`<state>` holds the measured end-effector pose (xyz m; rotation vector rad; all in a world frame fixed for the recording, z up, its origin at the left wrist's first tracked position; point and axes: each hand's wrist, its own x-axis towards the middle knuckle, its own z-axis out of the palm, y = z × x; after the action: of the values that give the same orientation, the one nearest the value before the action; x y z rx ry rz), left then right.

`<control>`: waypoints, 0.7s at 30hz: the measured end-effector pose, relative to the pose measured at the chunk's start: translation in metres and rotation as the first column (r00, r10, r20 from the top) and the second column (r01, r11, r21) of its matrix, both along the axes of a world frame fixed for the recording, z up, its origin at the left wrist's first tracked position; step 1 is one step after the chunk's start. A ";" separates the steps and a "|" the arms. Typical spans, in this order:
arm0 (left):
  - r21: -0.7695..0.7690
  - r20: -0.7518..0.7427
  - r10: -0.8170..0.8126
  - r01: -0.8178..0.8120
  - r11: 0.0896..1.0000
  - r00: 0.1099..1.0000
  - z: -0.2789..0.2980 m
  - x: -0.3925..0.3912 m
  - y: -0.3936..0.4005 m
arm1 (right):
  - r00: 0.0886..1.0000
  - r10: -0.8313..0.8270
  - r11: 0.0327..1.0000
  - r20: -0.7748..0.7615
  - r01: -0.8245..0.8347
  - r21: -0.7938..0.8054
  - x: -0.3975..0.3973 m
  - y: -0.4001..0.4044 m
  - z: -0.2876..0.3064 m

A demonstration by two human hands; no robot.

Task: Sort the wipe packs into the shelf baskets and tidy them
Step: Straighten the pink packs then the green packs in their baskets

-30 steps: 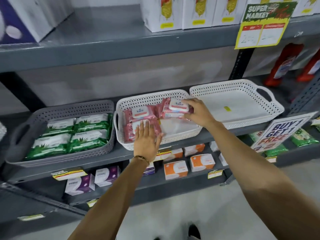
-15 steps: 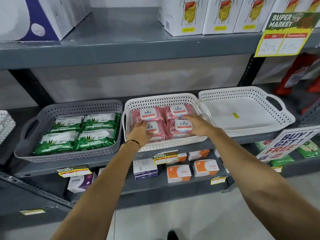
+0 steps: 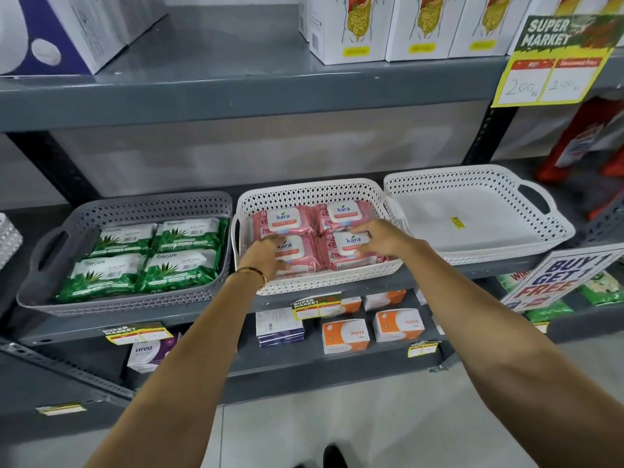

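A: Start at the left. What sits on the shelf (image 3: 236, 309)?

B: A grey basket (image 3: 44, 292) with four green wipe packs (image 3: 153, 253), laid flat two by two, labels up.

A: And next to it?

B: Just beside it, the middle white basket (image 3: 310, 194). It holds four pink wipe packs (image 3: 344, 214), also two by two and lying flat. Both hands are inside this basket.

A: The left hand first.

B: The left hand (image 3: 266, 256) rests on the front-left pink pack (image 3: 297, 255), fingers curled down over its near edge. I cannot tell whether its grip is closed round the pack or only pressing on it. A thin bracelet (image 3: 251, 272) circles the wrist.

A: The right hand?

B: The right hand (image 3: 380, 236) lies over the front-right pink pack (image 3: 351, 255), fingertips touching the white lid label. The grip looks loose, fingers bent but spread, with nothing lifted; whether it pinches the pack is unclear.

A: Farther right?

B: A second white basket (image 3: 479, 255), touching the middle one, with only a small yellow sticker (image 3: 458, 222) on its floor. In front of it, tilted, stands a "Buy 1 Get 1 Free" sign (image 3: 567, 275).
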<state>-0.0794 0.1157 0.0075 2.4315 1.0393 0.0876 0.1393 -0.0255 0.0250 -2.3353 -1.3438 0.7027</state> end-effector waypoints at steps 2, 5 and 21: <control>0.002 0.004 0.002 -0.002 1.000 1.000 0.000 0.001 0.000 | 1.000 0.017 1.000 -0.002 -0.017 0.005 0.003 0.001 -0.001; 0.016 0.009 0.006 -0.006 1.000 1.000 0.000 0.001 0.000 | 0.999 0.035 0.999 -0.020 -0.034 0.010 0.004 0.004 -0.001; -0.022 0.054 0.008 -0.007 1.000 0.998 -0.003 0.006 0.006 | 0.984 -0.066 0.996 -0.166 0.075 0.048 0.006 0.006 -0.001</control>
<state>-0.0735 0.1219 0.0044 2.3920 1.0206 0.1435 0.1456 -0.0194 0.0240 -2.2175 -1.1875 0.8079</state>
